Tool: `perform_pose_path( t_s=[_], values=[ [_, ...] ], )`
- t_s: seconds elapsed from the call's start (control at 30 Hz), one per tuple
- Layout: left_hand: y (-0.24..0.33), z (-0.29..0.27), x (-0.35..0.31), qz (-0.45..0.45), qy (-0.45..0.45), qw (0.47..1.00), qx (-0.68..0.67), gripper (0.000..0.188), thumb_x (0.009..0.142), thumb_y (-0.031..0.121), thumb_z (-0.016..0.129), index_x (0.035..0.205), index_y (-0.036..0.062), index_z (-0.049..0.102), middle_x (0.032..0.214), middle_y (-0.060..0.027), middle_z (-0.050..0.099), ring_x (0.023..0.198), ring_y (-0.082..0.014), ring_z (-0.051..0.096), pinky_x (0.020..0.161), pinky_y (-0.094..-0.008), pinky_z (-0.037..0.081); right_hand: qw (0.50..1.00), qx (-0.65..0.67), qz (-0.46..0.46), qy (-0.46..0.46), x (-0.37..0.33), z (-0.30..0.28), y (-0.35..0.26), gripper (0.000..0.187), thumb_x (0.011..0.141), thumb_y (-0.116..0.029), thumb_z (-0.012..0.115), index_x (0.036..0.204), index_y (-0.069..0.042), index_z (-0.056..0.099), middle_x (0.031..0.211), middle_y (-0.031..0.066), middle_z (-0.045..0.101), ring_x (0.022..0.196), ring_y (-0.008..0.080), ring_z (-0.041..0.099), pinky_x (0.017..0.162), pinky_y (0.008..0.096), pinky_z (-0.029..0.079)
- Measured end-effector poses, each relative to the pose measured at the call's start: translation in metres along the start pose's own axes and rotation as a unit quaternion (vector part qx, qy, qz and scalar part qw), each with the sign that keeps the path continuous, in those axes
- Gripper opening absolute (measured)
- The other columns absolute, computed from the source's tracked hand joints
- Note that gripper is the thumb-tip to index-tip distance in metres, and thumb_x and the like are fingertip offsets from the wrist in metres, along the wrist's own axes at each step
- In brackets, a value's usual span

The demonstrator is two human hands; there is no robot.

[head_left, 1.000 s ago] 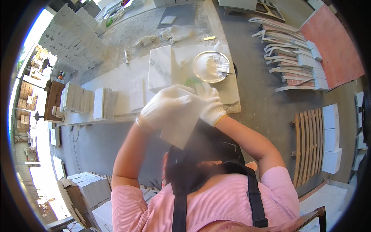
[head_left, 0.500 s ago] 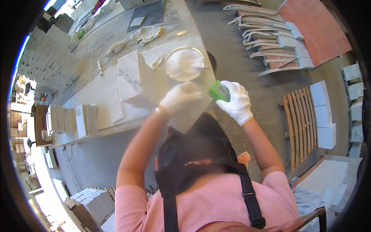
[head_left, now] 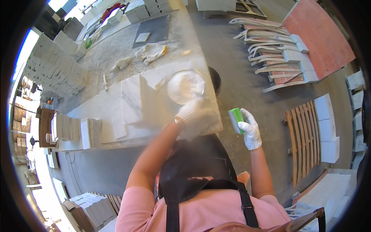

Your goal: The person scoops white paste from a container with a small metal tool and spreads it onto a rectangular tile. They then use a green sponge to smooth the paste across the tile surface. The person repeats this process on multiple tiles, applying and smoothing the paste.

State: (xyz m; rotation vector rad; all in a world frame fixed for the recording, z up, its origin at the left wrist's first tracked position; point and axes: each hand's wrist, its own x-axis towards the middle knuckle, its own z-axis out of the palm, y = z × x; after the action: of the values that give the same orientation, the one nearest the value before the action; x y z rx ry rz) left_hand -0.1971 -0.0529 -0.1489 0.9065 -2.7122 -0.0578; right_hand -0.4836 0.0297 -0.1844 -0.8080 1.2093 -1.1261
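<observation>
My right hand point(head_left: 252, 133), in a white knit glove, grips a green sanding block point(head_left: 236, 120) with a grey face. It is held off the table, past the right edge. My left hand point(head_left: 195, 112), also gloved, is smeared by motion over the table's front right corner. Its fingers cannot be made out, nor whether a tile is in them. Just beyond it is a round dish of white powder point(head_left: 185, 87) with a thin rim. To its left a stack of white, grey-veined marble tiles point(head_left: 132, 96) stands on the table.
The dusty worktable point(head_left: 104, 133) also bears loose gloves point(head_left: 150, 53), tile rows point(head_left: 91, 133) and a dark mat point(head_left: 154, 31). A black bucket point(head_left: 214, 81) stands by its right edge. Across the floor are a wooden pallet point(head_left: 303, 141) with white blocks and a strap-covered red board point(head_left: 320, 42).
My left hand, which held a white square tile by my apron, has shifted right and is now blurred. My right hand has drawn the green sanding block away from the tile, lower and rightward.
</observation>
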Motion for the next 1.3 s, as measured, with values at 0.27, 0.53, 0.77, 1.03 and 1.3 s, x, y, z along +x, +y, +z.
perform_pose_path(
  t_s=[0.27,0.53,0.77,1.03,1.3],
  values=[
    [-0.007,-0.020,-0.028,-0.200,0.011,0.926,-0.320,0.031,0.093,0.026,0.071,0.117,0.0077,0.075,0.103,-0.0113,0.078,0.095,-0.0266,0.074,0.087,-0.0382,0.057,1.000,-0.014,-0.013,-0.004,0.007,-0.013,0.001,0.080,0.082,-0.023,0.075,0.153,0.003,0.049,0.148,0.0149,0.057,0.129,0.0226,0.058,0.107,0.0349,0.048],
    [-0.001,0.000,-0.004,-0.215,-0.081,0.928,-0.294,0.048,0.094,0.038,0.071,0.131,0.0092,0.066,0.113,-0.0183,0.074,0.102,-0.0392,0.071,0.091,-0.0464,0.055,0.999,0.015,-0.010,-0.031,0.010,-0.007,0.005,0.080,0.086,-0.026,0.072,0.155,0.005,0.045,0.151,0.0172,0.056,0.136,0.0256,0.055,0.112,0.0374,0.045],
    [0.018,-0.003,0.032,-0.247,-0.116,0.940,-0.206,0.082,0.080,0.043,0.081,0.147,0.0079,0.049,0.124,-0.0213,0.070,0.117,-0.0370,0.068,0.098,-0.0457,0.054,0.999,0.017,-0.035,-0.022,0.017,0.019,0.003,0.075,0.087,-0.022,0.070,0.154,0.002,0.048,0.145,0.0112,0.060,0.134,0.0212,0.056,0.115,0.0357,0.041],
    [0.043,0.011,0.020,-0.227,0.050,0.962,-0.145,0.081,0.064,0.033,0.090,0.134,0.0097,0.057,0.118,-0.0156,0.067,0.106,-0.0372,0.066,0.089,-0.0487,0.053,0.997,0.047,0.006,-0.054,0.021,0.036,0.008,0.078,0.088,-0.026,0.070,0.156,0.000,0.045,0.150,0.0118,0.056,0.136,0.0220,0.054,0.114,0.0359,0.042],
    [0.057,0.013,-0.022,-0.252,0.091,0.957,-0.110,0.077,0.067,0.043,0.088,0.134,0.0135,0.063,0.137,-0.0096,0.062,0.129,-0.0347,0.057,0.105,-0.0500,0.044,0.997,0.004,0.014,-0.074,0.026,0.034,0.000,0.083,0.085,-0.024,0.071,0.160,-0.002,0.042,0.152,0.0112,0.054,0.137,0.0219,0.053,0.114,0.0354,0.043]
  ],
)
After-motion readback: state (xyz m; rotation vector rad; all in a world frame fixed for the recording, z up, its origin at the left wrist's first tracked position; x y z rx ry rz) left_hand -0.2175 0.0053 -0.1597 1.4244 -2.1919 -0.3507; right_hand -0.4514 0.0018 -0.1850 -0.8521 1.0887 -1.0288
